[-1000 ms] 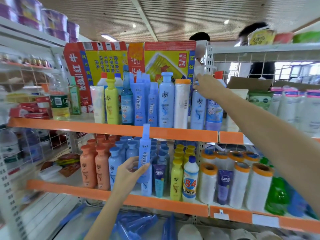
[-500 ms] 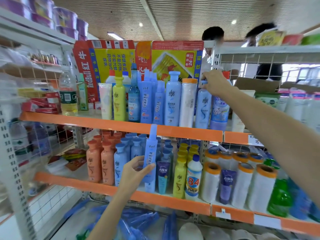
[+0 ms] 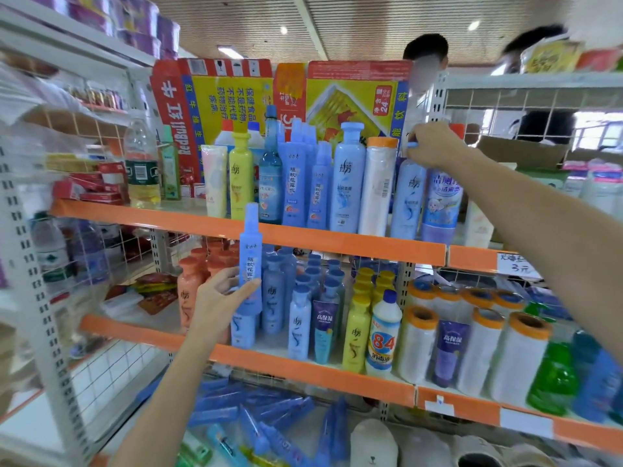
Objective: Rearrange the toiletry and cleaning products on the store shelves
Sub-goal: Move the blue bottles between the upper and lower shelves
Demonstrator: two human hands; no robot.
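My left hand [image 3: 220, 299] grips a slim blue spray bottle [image 3: 250, 251] upright in front of the middle shelf [image 3: 303, 364], its cap reaching up to the orange edge of the upper shelf [image 3: 337, 242]. My right hand [image 3: 429, 146] is closed over the cap of a pale blue shampoo bottle [image 3: 408, 200] standing on the upper shelf, between a white roll with an orange cap [image 3: 377, 187] and a blue cleaner bottle [image 3: 441, 203]. More slim blue spray bottles [image 3: 305, 183] stand in the upper row.
The middle shelf holds orange bottles [image 3: 188, 298], blue bottles [image 3: 298, 321], a yellow bottle [image 3: 356, 335], an 84 disinfectant bottle [image 3: 384, 335], white rolls [image 3: 515, 355] and green bottles [image 3: 553, 379]. Blue spray packs [image 3: 256, 412] lie on the bottom shelf. Cardboard boxes [image 3: 232, 96] back the upper row. People stand behind the shelves.
My left hand has lifted the slim spray bottle higher, up to the upper shelf's edge. My right hand has stayed on the shampoo bottle's cap. The view has shifted slightly.
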